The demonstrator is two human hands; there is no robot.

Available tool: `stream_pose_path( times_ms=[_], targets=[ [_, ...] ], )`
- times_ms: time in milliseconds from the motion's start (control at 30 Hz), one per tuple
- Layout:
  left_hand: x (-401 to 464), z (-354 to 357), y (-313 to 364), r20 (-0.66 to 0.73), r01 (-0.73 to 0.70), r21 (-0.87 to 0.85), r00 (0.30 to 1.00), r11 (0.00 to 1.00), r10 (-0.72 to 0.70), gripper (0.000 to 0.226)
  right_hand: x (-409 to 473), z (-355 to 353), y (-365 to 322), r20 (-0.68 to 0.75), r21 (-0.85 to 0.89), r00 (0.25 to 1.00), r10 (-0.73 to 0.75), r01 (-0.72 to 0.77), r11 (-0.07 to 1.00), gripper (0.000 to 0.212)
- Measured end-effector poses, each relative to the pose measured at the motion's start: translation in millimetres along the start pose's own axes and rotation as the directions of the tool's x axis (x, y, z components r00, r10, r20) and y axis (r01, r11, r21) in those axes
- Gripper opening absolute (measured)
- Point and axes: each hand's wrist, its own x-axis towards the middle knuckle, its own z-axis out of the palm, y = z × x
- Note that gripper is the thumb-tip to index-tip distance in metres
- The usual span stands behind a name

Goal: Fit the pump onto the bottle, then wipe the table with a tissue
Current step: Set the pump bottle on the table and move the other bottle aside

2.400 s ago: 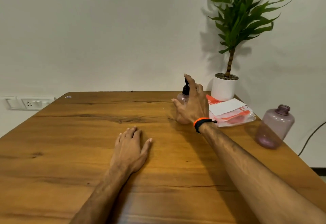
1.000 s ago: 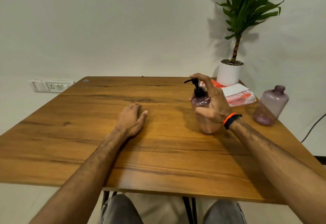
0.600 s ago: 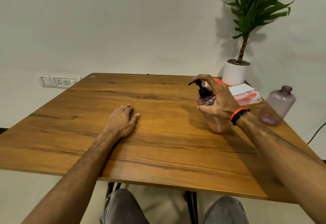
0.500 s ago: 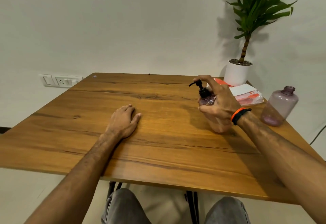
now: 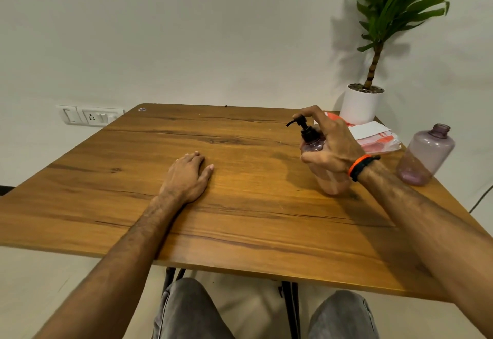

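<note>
Pump bottle held on counter, right side

Right hand [image 5: 332,149] grips the pink bottle [image 5: 332,182], which stands upright on the wooden counter [image 5: 253,205]; index finger arches over the black pump [image 5: 302,126] seated in its neck. Left hand [image 5: 186,175] lies flat on the counter, fingers straight, holding nothing. A second, capless bottle [image 5: 425,154] stands near the right edge, beside a tissue pack [image 5: 373,137] and potted plant [image 5: 364,103]

view: one head-worn wide-angle camera | faces: forward and down over the wooden table [image 5: 240,218] toward the wall | range: near, forearms enter from the bottom edge, knees below the table's near edge | overlap: single view only
</note>
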Motion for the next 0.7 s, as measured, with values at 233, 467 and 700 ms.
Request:
stream_pose_path(
  times_ms=[233, 467, 700],
  targets=[
    [2, 3, -5, -0.008, -0.004, -0.008, 1.0, 1.0, 0.004, 0.057, -3, -1, 1, 0.022, 0.016, 0.999, -0.03, 0.03, 0.999, 0.081],
    [3, 4, -4, -0.013, 0.002, -0.003, 1.0, 1.0, -0.002, 0.056, -4, 1, -13, 0.163, 0.046, 0.973, -0.164, 0.158, 0.986, 0.074],
    [3, 4, -2, -0.012, 0.001, -0.004, 1.0, 1.0, -0.001, 0.056, -4, 1, -13, 0.148, 0.054, 0.971, -0.187, 0.181, 0.982, 0.071]
  ],
)
